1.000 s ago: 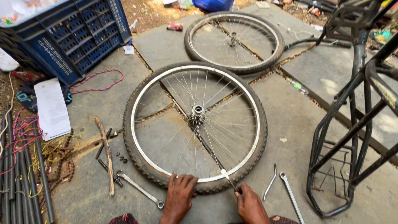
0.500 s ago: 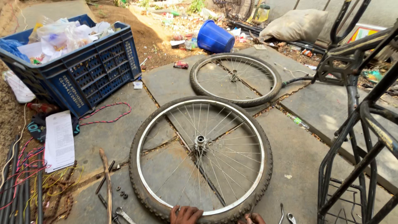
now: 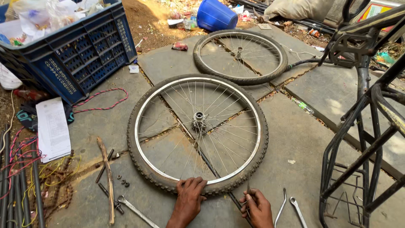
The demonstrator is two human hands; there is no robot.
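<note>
Both hands, cut off at the lower edge half a second ago, now show fully as the view has dropped. Left hand: spread flat, fingers pressed on the tyre of the near bicycle wheel, which lies flat on the stone paving. Right hand: closed, pinching a thin dark rod that runs under the rim toward the hub. Two spanners just right of that hand; another spanner and a wooden stick to the left. Second wheel beyond. Blue crate upper left; black bicycle frame at right.
</note>
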